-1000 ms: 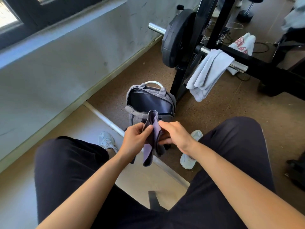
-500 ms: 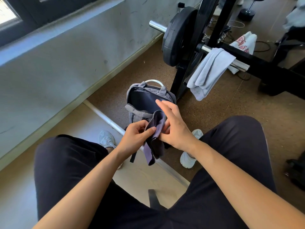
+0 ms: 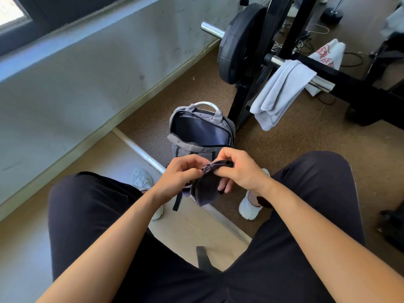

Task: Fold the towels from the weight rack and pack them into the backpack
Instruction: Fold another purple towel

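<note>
Weight rack (image 3: 284, 29) stands at top right; a light grey towel (image 3: 282, 92) hangs over its bar, soft and limp, and is probably best pinched at the top fold where it drapes the bar. A white printed cloth (image 3: 328, 55) lies behind it. The backpack (image 3: 201, 132) stands on the floor, mouth wide open, just beyond the hands. A dark towel (image 3: 207, 186) is bunched between both hands above the knees; it looks light, floppy, non-slip. Left hand (image 3: 181, 173) is clenched, pinching its top edge. Right hand (image 3: 238, 169) is curled over the other end, fingers closed on the fabric.
</note>
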`<state>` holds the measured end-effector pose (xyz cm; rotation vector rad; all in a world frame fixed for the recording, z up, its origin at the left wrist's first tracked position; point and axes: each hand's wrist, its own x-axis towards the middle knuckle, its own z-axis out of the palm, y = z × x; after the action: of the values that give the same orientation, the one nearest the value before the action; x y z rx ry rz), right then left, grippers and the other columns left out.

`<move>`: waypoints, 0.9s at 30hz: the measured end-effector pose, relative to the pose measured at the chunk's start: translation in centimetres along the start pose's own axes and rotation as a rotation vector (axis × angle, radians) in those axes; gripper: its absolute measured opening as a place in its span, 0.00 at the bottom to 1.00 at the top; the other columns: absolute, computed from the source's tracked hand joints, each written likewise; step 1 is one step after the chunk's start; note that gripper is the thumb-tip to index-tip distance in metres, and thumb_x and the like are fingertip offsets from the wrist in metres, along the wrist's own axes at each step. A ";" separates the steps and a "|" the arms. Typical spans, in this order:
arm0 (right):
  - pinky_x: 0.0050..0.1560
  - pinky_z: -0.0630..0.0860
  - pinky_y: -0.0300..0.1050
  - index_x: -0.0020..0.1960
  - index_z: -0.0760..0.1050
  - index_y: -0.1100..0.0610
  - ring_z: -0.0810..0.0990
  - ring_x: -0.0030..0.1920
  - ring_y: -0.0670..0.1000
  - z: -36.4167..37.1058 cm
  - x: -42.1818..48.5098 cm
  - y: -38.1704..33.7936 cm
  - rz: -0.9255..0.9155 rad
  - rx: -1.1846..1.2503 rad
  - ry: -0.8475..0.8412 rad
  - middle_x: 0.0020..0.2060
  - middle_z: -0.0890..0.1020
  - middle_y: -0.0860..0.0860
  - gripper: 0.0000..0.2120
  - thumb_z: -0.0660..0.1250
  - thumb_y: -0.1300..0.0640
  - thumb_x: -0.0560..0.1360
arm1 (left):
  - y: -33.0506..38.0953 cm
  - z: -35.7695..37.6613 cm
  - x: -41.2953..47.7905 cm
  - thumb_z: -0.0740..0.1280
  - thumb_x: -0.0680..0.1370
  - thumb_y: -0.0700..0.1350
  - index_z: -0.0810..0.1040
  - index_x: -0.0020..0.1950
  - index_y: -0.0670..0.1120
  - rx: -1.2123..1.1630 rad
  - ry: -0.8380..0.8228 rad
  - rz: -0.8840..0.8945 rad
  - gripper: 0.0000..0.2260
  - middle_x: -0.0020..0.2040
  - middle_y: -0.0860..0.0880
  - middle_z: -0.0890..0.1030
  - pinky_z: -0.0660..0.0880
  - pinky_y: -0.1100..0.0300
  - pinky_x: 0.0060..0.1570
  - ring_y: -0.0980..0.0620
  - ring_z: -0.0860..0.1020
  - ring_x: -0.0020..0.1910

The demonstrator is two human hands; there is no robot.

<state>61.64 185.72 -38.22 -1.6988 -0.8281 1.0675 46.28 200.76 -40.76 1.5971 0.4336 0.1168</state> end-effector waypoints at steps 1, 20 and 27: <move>0.25 0.79 0.46 0.48 0.70 0.66 0.84 0.31 0.62 -0.2 0.0 0.0 -0.006 0.035 0.012 0.36 0.81 0.63 0.06 0.68 0.67 0.78 | -0.2 0.0 0.1 0.66 0.74 0.35 0.83 0.55 0.44 0.020 -0.001 0.002 0.13 0.49 0.40 0.85 0.76 0.43 0.44 0.45 0.80 0.45; 0.33 0.77 0.40 0.48 0.71 0.58 0.78 0.31 0.52 -3.8 -0.6 0.1 -0.115 0.499 0.069 0.40 0.79 0.57 0.08 0.63 0.70 0.78 | -5.0 4.3 2.8 0.67 0.76 0.45 0.78 0.37 0.47 0.357 0.167 -0.038 0.08 0.32 0.47 0.80 0.77 0.50 0.36 0.55 0.76 0.32; 0.32 0.68 0.41 0.43 0.72 0.55 0.71 0.34 0.52 -5.1 -0.6 0.5 -0.118 0.541 0.141 0.37 0.77 0.53 0.08 0.63 0.67 0.72 | -8.3 4.3 3.3 0.61 0.71 0.46 0.79 0.38 0.43 0.507 0.117 -0.323 0.10 0.31 0.48 0.81 0.74 0.54 0.37 0.45 0.77 0.34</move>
<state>66.06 183.20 -37.59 -1.2350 -0.4837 0.9699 49.11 198.02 -49.83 1.9949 0.8562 -0.1601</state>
